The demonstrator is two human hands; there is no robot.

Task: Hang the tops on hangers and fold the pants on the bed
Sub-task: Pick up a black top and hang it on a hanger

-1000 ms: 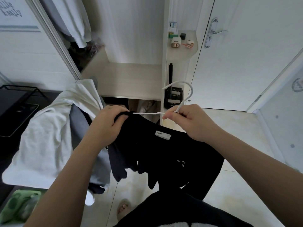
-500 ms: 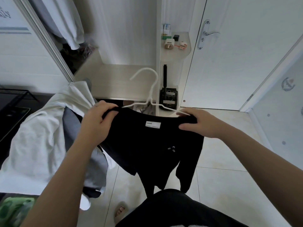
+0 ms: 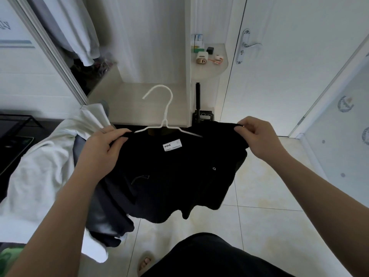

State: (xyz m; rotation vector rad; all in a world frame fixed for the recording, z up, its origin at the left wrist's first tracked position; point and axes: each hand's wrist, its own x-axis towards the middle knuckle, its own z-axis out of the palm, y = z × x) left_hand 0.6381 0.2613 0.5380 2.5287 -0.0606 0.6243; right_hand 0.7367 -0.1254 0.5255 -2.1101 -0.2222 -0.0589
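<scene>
A: What are the fingers doing?

B: The left fingers (image 3: 117,134) are curled over the left shoulder edge of the top (image 3: 179,176), with the thumb on the near side, so the left hand (image 3: 103,146) grips it. The right fingers (image 3: 242,124) pinch the right shoulder edge between thumb and forefinger, and the rest of the right hand (image 3: 259,136) is loosely curled behind them.

A: And where is the top?

B: It is held up between the two hands in front of the person, spread wide, and the black cloth sags below them. A white label (image 3: 172,145) shows inside the collar.

A: The hanger?

B: The white hanger (image 3: 162,114) sits in the neck opening. Both its arms run under the cloth towards the shoulders, and its hook stands up clear of the collar.

A: What lies around that?

B: A white garment (image 3: 40,156) hangs just beside the left forearm, with a grey garment (image 3: 107,212) under it. I cannot tell what carries them. Beyond the hanger is the open wardrobe (image 3: 139,104), where pale clothes (image 3: 75,27) hang at the upper left. A corner shelf (image 3: 211,69) with small items is to its right, and then a shut door (image 3: 299,66) with a metal handle (image 3: 247,46). Below is the tiled floor (image 3: 269,226), and a foot (image 3: 145,261) in a slipper is near the bottom edge.
</scene>
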